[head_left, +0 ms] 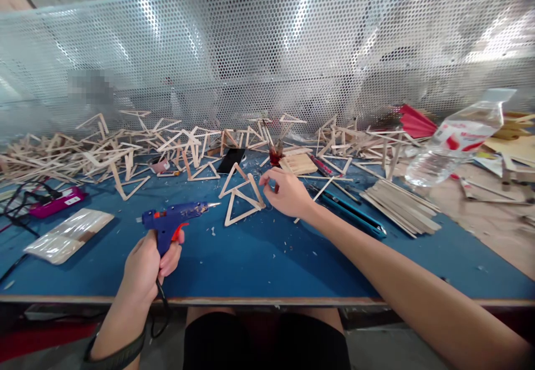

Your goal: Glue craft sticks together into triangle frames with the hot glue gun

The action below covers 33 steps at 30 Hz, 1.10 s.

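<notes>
My left hand is wrapped round the handle of a blue hot glue gun with an orange trigger. Its metal nozzle points right, above the blue tabletop. To the right of that nozzle, two joined triangles made of wooden craft sticks rest on the table, one partly raised behind the other. Beside their right edge is my right hand, thumb and fingers curled together in a pinch. Whether anything small is between those fingertips, I cannot make out.
Piled stick triangles line the back along a perforated metal screen. A black phone lies before them. Rightward are a teal cutter, loose sticks and a tilted plastic bottle. Leftward are a plastic packet and purple power strip.
</notes>
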Each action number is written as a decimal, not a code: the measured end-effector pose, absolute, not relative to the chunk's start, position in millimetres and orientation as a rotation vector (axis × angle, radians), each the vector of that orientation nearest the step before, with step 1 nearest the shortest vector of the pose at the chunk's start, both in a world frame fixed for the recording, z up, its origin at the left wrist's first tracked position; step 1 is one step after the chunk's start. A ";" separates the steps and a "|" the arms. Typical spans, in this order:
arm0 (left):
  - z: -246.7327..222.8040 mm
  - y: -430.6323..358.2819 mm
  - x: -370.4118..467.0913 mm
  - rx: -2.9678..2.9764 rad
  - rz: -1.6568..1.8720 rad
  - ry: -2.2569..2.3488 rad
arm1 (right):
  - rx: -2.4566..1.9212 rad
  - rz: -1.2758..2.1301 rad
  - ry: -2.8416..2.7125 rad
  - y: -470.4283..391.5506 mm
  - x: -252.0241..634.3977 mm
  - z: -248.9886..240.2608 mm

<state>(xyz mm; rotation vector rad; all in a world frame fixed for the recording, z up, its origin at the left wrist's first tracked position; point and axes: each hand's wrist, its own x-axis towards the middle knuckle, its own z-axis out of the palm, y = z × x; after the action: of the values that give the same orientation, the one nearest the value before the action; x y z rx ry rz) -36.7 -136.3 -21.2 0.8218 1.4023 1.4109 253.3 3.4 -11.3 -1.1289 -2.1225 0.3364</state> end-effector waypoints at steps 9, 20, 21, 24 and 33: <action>-22.7 -136.9 -37.6 0.908 1.359 1.364 | -1.131 0.352 -2.140 3.2 253.1 -11.4; -21.5 -136.3 -38.7 0.826 1.407 1.344 | -1.143 0.367 -2.144 3.5 253.4 -11.1; -21.7 -136.7 -39.2 0.841 1.406 1.336 | -1.142 0.369 -2.146 3.7 253.4 -11.4; -22.7 -137.2 -39.5 0.854 1.414 1.349 | -1.143 0.373 -2.148 4.2 253.3 -12.1; -20.4 -135.5 -34.9 0.864 1.385 1.406 | -1.141 0.388 -2.162 3.9 254.2 -10.7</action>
<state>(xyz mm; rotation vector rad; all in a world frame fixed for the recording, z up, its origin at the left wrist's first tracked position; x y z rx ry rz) -34.9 -135.5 -20.4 0.8641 1.4061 1.3848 254.2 3.9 -10.7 -1.1409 -2.1623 0.3879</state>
